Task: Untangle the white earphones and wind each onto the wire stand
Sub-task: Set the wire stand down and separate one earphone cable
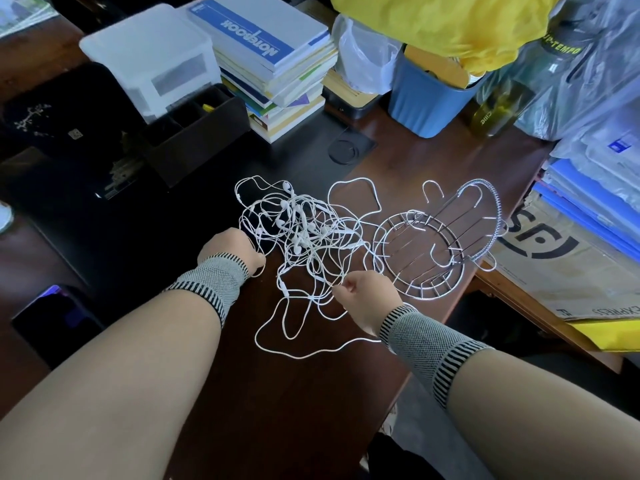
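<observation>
Both hands (360, 292) pinch tangled earphones (304, 244) beside stand (436, 244).

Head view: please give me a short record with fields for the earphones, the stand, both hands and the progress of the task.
earphones: white earphones lie in one tangled heap on the dark table
stand: wire stand right of the heap, no cable wound on it
left hand: left hand at the heap's left edge, fingers curled; grip hidden
right hand: right hand pinches a cable at the heap's near edge
progress: untangling barely begun
</observation>
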The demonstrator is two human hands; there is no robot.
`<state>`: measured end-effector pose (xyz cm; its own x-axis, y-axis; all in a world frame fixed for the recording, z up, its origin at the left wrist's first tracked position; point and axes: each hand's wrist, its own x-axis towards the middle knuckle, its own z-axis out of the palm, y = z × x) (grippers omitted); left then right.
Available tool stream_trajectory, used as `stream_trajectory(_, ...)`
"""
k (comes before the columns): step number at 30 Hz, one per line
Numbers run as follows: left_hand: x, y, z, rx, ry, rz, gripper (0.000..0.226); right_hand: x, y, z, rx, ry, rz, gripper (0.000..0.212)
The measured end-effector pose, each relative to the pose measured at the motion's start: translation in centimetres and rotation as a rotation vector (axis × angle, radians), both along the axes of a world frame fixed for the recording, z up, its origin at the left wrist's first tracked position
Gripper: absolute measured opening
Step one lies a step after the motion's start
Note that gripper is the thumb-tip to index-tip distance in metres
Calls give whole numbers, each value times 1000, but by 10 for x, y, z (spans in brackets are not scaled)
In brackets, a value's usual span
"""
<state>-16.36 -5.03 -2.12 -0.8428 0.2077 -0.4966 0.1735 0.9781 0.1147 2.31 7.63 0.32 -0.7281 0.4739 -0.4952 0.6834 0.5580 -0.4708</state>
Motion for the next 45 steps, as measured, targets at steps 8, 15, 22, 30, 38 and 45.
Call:
stream_trajectory(8, 11, -28, 21, 513, -52, 208, 14, -3, -5, 5, -23, 30, -19, 25)
stream_trajectory(15, 46, 7, 67, 722, -238, -24, 8, -17, -7, 31, -780, 204, -619, 33)
stream_trajectory(22, 87, 41, 71, 665, -413, -306, 13, 6, 6, 46, -933, 295, -772, 16)
stream_trajectory(30, 101, 61, 84, 704, -338, -265, 10, 47, 30, 57, -816, 482, -822, 15)
stream_trajectory(38, 118, 83, 127, 859, -361, -335, 11, 78, 40, 86, -473, 650, -666, 15)
stream_trajectory(45, 144, 112, 177, 905, -409, -457, 23, 90, 52, 120, -370, 780, -564, 15)
